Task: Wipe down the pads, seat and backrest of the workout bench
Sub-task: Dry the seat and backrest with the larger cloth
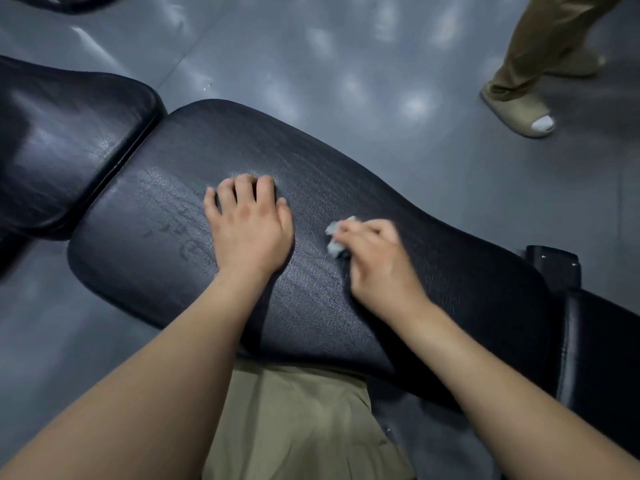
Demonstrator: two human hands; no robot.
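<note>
A black padded workout bench fills the middle of the head view. Its long backrest pad (346,188) runs from centre left to lower right, and a separate seat pad (65,140) lies at the left across a narrow gap. My left hand (249,226) rests palm down on the backrest, fingers spread and bent at the tips. Just to its right, my right hand (374,258) pinches a small crumpled white cloth (337,239) against the pad; the hand looks blurred.
Another black pad (602,351) and a black metal bracket (554,268) sit at the bench's right end. A person's leg in tan trousers and a sandal (519,112) stands on the grey floor (311,57) at the upper right. My own olive trousers (294,427) are below the bench.
</note>
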